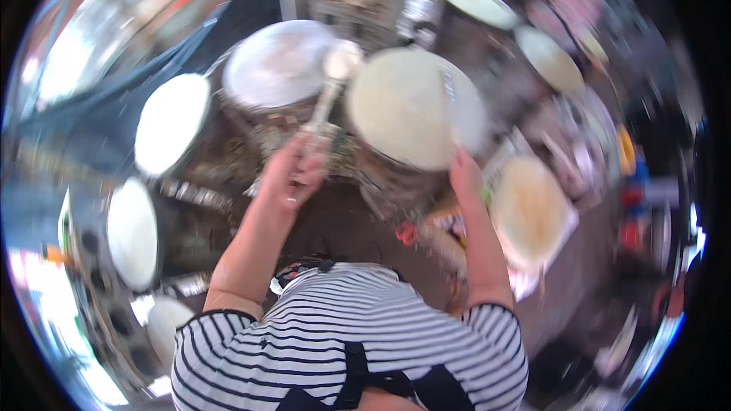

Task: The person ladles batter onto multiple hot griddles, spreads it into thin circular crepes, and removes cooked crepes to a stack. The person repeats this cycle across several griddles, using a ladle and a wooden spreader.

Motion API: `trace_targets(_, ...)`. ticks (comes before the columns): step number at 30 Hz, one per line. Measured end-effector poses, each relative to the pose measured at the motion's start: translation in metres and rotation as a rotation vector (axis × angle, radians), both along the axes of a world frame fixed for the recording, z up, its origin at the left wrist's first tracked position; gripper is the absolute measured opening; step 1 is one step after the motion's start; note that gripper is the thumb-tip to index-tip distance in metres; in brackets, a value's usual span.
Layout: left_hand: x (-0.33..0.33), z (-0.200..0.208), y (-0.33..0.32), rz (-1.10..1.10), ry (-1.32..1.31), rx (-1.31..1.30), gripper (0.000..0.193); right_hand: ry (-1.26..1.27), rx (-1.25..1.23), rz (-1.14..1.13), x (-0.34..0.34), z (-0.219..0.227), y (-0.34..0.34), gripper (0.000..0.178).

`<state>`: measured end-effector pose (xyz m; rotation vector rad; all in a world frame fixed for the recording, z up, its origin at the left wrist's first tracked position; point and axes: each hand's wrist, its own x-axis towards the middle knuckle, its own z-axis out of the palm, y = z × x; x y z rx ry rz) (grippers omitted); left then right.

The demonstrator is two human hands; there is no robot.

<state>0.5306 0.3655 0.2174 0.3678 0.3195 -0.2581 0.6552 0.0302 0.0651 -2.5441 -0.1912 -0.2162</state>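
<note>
head view — left hand point(298, 166) wrapped round handle of pale ladle-like tool point(327, 100), gripped low, probably so fingers sit clear of round head. tool angled up between white disc point(276, 62) and cream disc point(403, 110). right hand point(464, 173) at cream disc's near right edge, fingers drawn together — too blurred, cannot tell what it holds. discs set close together, presumably for easy reach. dark marks point(448, 85) at cream disc's right side smeared, unreadable; no brand legible.

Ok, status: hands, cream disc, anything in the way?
Left hand shut on pale ladle. Right hand at near edge of cream disc, apparently gripping a blurred blade. Ladle head overlaps right edge of white disc in view; contact unclear.
</note>
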Motion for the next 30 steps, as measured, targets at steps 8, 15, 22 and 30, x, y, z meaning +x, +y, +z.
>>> trace_targets(8,-0.079,-0.019,0.032,0.348,0.209,0.625,0.032,0.246,0.506,0.737,-0.103,0.080,0.209,0.045)
trace_targets(15,-0.158,-0.049,0.093,0.796,0.380,0.579,0.030,0.486,0.426,1.489,-0.108,0.065,0.355,0.034)
trace_targets(22,-0.207,-0.027,0.151,1.210,0.390,0.416,0.029,-0.501,0.140,1.156,-0.023,0.008,0.590,0.040)
trace_targets(30,-0.201,-0.019,0.214,1.276,0.395,0.413,0.030,-0.707,-0.014,1.346,0.014,-0.020,0.685,0.024)
